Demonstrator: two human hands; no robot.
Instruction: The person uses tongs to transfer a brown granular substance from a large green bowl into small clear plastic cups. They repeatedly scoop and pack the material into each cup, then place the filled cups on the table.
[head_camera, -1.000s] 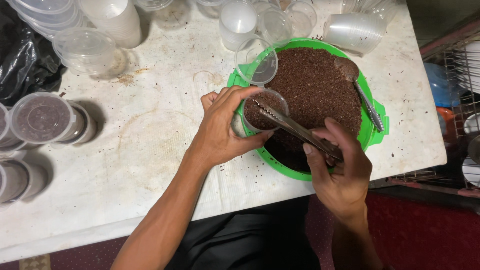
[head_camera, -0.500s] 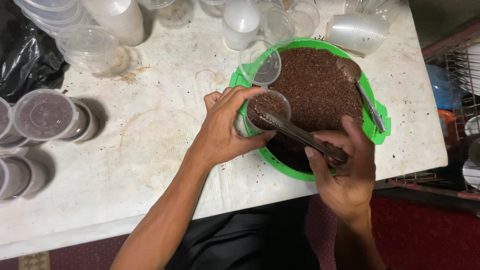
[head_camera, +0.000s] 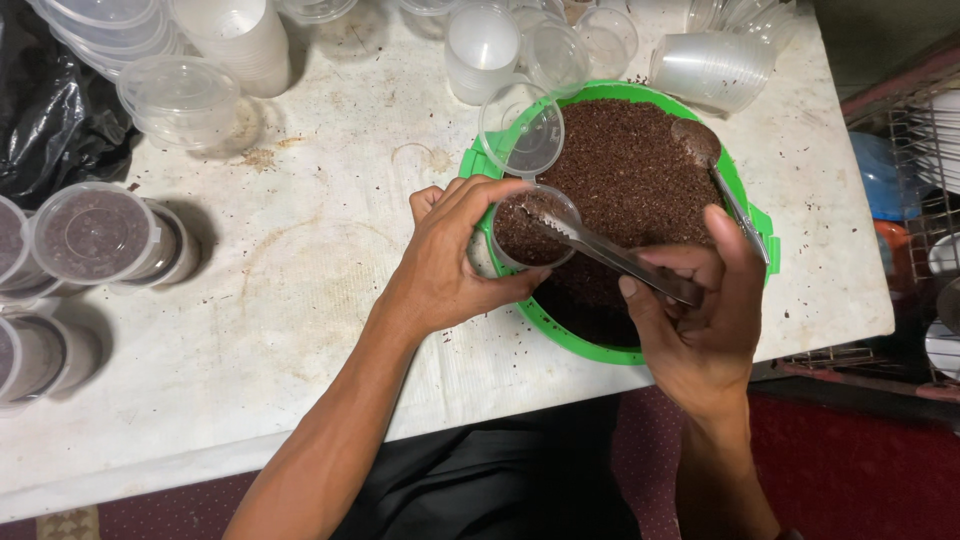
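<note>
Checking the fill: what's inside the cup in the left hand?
The small clear cup holds dark brown granules, with the metal tongs' tips dipped in. The left hand covers its lower wall, hiding the depth.

a small clear plastic cup (head_camera: 533, 228), nearly full of dark brown grains, is sitting upright over the near rim of the green bowl (head_camera: 600, 351). metal tongs (head_camera: 610, 255) are lying slantwise, their tips resting on the cup's filling.

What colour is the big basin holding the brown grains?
Bright green basin, clearest in the head view.
</note>
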